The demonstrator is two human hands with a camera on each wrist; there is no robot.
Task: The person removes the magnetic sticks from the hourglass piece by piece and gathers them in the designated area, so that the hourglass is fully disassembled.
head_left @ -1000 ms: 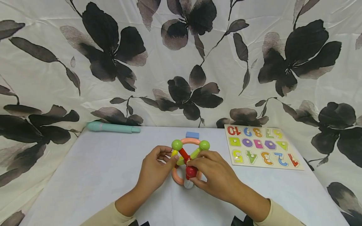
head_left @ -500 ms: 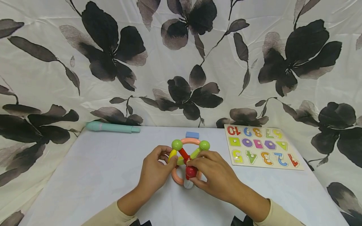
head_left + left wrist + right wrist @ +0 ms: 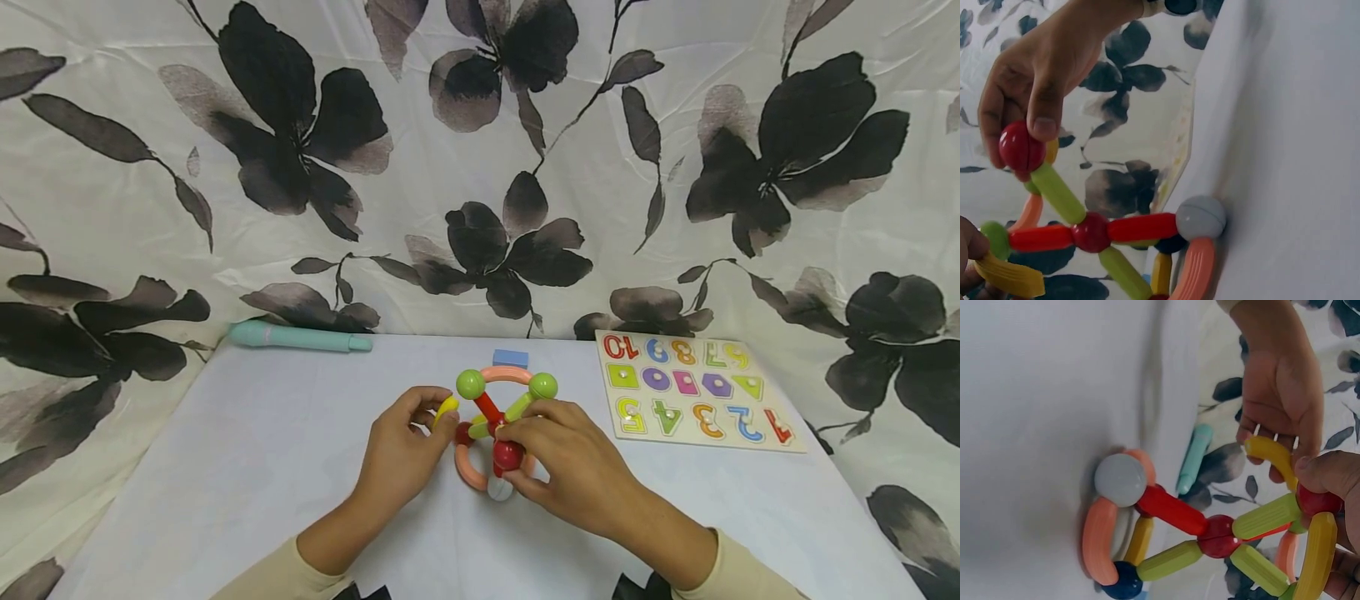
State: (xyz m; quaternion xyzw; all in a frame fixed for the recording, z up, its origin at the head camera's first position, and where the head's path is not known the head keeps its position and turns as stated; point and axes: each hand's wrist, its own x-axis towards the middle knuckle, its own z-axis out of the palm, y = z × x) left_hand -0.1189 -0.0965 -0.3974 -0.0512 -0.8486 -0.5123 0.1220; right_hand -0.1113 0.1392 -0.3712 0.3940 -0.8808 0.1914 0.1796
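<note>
My left hand [image 3: 405, 446] pinches a curved yellow stick [image 3: 446, 410], held just left of a built frame of balls and sticks; in the left wrist view the yellow stick [image 3: 1010, 277] lies near a green ball [image 3: 995, 239]. My right hand [image 3: 577, 467] grips the red ball [image 3: 508, 455] at the frame's near upper part. Red and light green sticks meet at a central red ball [image 3: 1091, 232]. Below, a grey ball [image 3: 1120, 480], a dark blue ball [image 3: 1123, 580] and curved orange sticks [image 3: 1100, 540] form the base on the table.
A blue block [image 3: 510, 359] is behind the frame. A number and shape puzzle board [image 3: 701, 392] lies at the back right, and a teal pen-like object [image 3: 300, 337] at the back left. A floral cloth [image 3: 480, 167] hangs behind the white table [image 3: 262, 450].
The yellow stick has swung away from the frame's left side and moved left with my left hand, exposing a dark red ball there. My right hand keeps its hold on the red ball.
</note>
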